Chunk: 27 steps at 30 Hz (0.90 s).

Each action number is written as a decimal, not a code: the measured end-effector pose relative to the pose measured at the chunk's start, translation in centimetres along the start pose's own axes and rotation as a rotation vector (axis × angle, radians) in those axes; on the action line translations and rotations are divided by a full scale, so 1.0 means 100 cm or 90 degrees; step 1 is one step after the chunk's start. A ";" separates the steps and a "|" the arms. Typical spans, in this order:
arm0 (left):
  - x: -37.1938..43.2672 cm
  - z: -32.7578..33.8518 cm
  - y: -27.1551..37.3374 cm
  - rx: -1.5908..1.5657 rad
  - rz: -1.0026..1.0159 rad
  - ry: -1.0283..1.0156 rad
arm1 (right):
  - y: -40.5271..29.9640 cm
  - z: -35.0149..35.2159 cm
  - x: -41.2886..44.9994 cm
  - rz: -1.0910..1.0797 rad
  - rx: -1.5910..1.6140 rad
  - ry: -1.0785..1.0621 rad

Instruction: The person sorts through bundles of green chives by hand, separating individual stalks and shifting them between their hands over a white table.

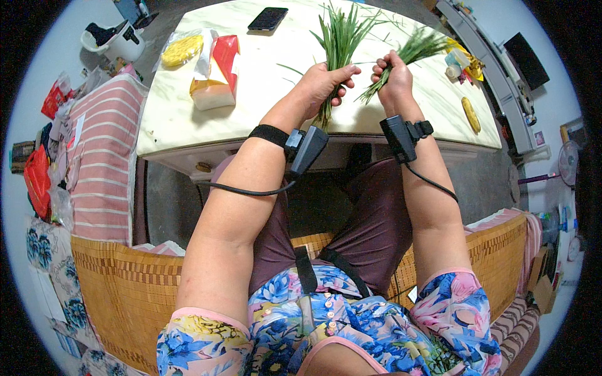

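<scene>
My left hand point(328, 87) is closed around a thick bundle of long green leafy stalks point(339, 40), whose lower ends hang near the table's front edge. To its right, my right hand point(394, 80) grips a second, smaller bunch of similar green stalks point(421, 46), its leaves fanning to the upper right and its ends pointing down left. Both bunches are over a white marble-patterned table point(268, 117). A few loose green blades point(289, 69) lie on the tabletop. A black device is strapped to each wrist.
On the table's left are a bagged yellow item point(182, 50) and a red and white paper packet point(221, 75). A smartphone point(268, 19) lies at the back. A yellowish banana-like fruit point(471, 115) and small packages point(456, 63) lie at the right. Woven mats cover the seat.
</scene>
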<state>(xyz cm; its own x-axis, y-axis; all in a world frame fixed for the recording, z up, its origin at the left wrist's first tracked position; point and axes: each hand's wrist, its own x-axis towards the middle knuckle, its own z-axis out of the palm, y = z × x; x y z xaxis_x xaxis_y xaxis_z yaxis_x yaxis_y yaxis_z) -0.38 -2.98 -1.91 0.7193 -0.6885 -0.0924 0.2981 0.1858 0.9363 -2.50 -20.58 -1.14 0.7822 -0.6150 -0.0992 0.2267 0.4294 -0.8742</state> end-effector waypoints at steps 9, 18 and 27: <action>0.000 -0.002 0.001 0.004 0.002 0.038 | -0.008 -0.003 -0.003 -0.006 0.039 -0.033; 0.003 -0.004 -0.002 0.006 -0.004 0.027 | -0.005 0.011 -0.021 0.066 -0.159 -0.210; 0.003 -0.002 -0.002 0.034 -0.001 0.072 | 0.003 0.015 -0.022 0.055 -0.150 -0.217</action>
<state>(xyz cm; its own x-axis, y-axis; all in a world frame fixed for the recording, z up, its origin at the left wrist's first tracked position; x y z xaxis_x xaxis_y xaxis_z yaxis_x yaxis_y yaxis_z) -0.17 -3.09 -2.20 0.7856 -0.6052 -0.1287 0.2680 0.1453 0.9524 -3.25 -18.14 -0.44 0.9487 -0.3123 -0.0490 0.0438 0.2834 -0.9580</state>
